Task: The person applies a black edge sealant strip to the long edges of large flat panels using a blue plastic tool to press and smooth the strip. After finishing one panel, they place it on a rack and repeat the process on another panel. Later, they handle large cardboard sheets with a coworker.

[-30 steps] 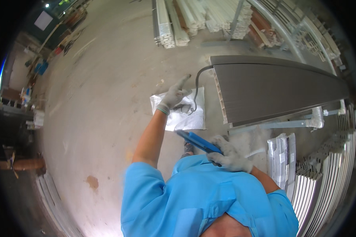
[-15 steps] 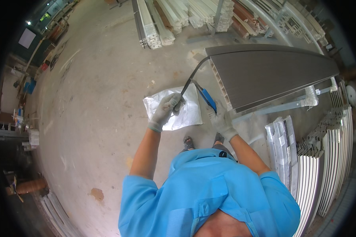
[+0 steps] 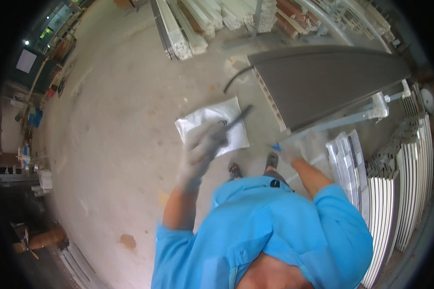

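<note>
My left hand (image 3: 200, 149), in a pale work glove and smeared by motion, is closed around a short piece of dark edging strip (image 3: 239, 119). The piece points up and to the right, over a white plastic sack (image 3: 234, 111) on the floor. My gloved right hand (image 3: 290, 153) is low beside the dark panel's near corner, closed on blue-handled cutters (image 3: 276, 147); only a bit of blue shows, the rest is blurred. From the far left corner of the large dark brown panel (image 3: 323, 82), a separate length of black strip (image 3: 236, 78) curls out over the floor.
The panel, its hollow edge facing left, lies on a metal stand (image 3: 378, 107). Wrapped profiles (image 3: 347, 159) and stacked white slats (image 3: 383, 207) stand at the right. Bundles of long profiles (image 3: 181, 36) lie at the back. Shelves and a workbench line the left side.
The dark strip, one length from panel to left hand before, is now in two. My left hand has drawn its piece nearer; my right hand has moved right and down with the cutters.
</note>
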The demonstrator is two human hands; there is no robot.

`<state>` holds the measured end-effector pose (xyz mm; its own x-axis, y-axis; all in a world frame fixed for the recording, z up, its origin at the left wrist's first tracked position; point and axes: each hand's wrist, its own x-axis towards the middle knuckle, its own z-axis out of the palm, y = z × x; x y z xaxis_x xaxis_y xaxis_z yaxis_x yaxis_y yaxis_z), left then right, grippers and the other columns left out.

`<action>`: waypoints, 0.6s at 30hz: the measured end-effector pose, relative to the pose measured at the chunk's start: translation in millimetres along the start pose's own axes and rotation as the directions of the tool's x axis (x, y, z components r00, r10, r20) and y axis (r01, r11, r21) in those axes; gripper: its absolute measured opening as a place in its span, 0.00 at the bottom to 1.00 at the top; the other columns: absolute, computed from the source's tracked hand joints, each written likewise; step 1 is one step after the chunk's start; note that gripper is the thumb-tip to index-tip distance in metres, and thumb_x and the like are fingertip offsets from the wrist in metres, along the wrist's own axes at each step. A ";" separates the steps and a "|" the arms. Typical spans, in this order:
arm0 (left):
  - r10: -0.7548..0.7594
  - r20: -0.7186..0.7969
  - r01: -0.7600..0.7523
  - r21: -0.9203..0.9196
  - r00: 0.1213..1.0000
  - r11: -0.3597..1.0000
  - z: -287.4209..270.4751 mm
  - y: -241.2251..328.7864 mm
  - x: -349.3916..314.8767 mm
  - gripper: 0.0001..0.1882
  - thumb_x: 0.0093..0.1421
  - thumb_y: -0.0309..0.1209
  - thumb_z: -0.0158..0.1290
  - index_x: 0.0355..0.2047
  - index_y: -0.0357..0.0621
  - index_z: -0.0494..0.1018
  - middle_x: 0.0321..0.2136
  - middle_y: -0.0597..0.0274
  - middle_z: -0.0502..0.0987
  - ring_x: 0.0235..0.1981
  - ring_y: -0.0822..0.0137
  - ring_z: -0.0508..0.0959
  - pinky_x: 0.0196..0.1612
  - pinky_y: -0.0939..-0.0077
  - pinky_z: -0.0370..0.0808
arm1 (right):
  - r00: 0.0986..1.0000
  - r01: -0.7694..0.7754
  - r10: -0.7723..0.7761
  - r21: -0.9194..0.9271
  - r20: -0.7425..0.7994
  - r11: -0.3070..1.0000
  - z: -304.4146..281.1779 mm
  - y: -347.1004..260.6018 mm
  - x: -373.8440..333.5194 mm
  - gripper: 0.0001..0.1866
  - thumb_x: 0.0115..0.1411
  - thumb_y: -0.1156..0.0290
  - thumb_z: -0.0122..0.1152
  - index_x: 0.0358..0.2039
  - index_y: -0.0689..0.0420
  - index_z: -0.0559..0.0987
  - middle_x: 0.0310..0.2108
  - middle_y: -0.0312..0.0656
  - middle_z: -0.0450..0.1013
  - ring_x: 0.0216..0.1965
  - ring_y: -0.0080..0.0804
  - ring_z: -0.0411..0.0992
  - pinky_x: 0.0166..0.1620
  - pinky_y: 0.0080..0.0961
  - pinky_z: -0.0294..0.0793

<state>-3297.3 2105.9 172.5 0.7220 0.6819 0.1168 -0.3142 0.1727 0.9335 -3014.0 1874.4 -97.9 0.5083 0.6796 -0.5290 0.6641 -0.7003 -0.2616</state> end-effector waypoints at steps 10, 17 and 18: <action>-0.281 0.085 0.260 0.201 0.956 0.944 0.3 -33.9 -16.9 0.25 0.73 0.51 0.46 0.33 0.41 0.74 0.18 0.73 0.65 0.20 0.80 0.62 0.26 0.81 0.59 | 0.831 -0.396 0.557 0.702 -0.001 0.592 6.0 69.7 -61.1 0.30 0.67 0.40 0.51 0.37 0.58 0.80 0.22 0.47 0.76 0.21 0.41 0.77 0.30 0.37 0.76; -0.465 0.319 0.298 0.454 0.826 0.840 65.3 -58.5 1.7 0.24 0.72 0.49 0.48 0.31 0.39 0.75 0.16 0.75 0.64 0.20 0.81 0.61 0.24 0.82 0.56 | 0.786 -0.210 0.619 0.941 0.001 0.265 30.5 85.3 -88.0 0.18 0.68 0.57 0.52 0.45 0.59 0.75 0.22 0.43 0.73 0.19 0.32 0.72 0.24 0.34 0.72; -0.467 0.336 0.288 0.464 0.818 0.838 73.7 -62.6 4.9 0.24 0.72 0.49 0.49 0.32 0.39 0.75 0.17 0.75 0.64 0.20 0.81 0.61 0.24 0.82 0.55 | 0.752 -0.251 0.658 0.942 0.047 0.221 30.2 90.2 -91.9 0.17 0.68 0.58 0.51 0.48 0.58 0.75 0.22 0.42 0.72 0.20 0.31 0.72 0.24 0.34 0.72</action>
<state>-3228.6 2046.0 139.7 0.9445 0.2379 -0.2264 0.2304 0.0110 0.9730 -3017.4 1742.2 -97.2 0.7934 0.0402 -0.6074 -0.4979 -0.5312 -0.6855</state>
